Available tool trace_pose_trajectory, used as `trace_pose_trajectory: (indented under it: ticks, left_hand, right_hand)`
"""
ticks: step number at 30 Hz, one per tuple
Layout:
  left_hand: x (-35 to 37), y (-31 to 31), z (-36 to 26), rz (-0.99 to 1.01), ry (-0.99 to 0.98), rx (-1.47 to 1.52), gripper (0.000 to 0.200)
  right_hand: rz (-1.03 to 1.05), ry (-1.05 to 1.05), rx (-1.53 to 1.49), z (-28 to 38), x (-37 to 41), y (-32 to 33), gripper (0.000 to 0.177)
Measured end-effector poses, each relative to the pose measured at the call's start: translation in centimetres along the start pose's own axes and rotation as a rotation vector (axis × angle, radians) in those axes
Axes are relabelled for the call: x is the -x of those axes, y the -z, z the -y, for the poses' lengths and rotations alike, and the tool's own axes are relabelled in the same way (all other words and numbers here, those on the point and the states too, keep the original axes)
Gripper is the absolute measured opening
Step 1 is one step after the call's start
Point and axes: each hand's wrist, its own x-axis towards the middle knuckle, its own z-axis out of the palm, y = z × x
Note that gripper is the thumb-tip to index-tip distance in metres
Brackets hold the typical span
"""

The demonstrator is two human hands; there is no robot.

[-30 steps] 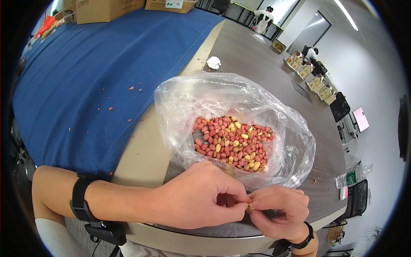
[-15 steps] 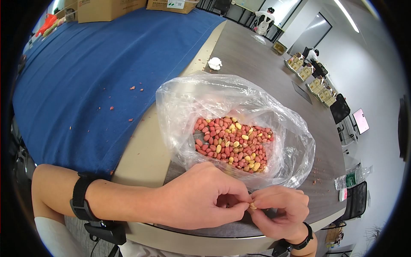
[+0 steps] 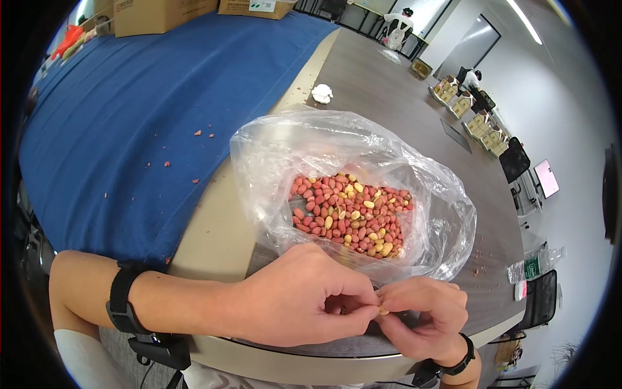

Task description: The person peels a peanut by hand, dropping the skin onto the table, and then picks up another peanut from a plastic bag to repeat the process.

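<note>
My left hand and my right hand meet at the fingertips in front of the bag, over the table's near edge. Pinched between them is a small pale peanut, mostly covered by the fingers. Just beyond my hands lies a clear plastic bag, its mouth spread wide. Inside it are many red-skinned peanuts, with several peeled yellow ones among them. Both wrists wear black bands.
A blue cloth with reddish skin scraps covers the left side. On the dark table sits a crumpled white tissue. A plastic bottle lies at the right edge. Cardboard boxes stand at the back left; two people sit far off.
The view has shifted very slightly. My fingers have moved a little on the pale peanut, which shows less now; both hands stay in the same place.
</note>
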Motion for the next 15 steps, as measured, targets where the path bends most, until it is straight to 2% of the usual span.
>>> trace_pose_trajectory:
  ticks: [15]
  left_hand:
    - [-0.13, -0.25, -0.23, -0.017, 0.038, 0.008, 0.011]
  right_hand:
    - [-0.044, -0.017, -0.009, -0.06, 0.23, -0.22, 0.025]
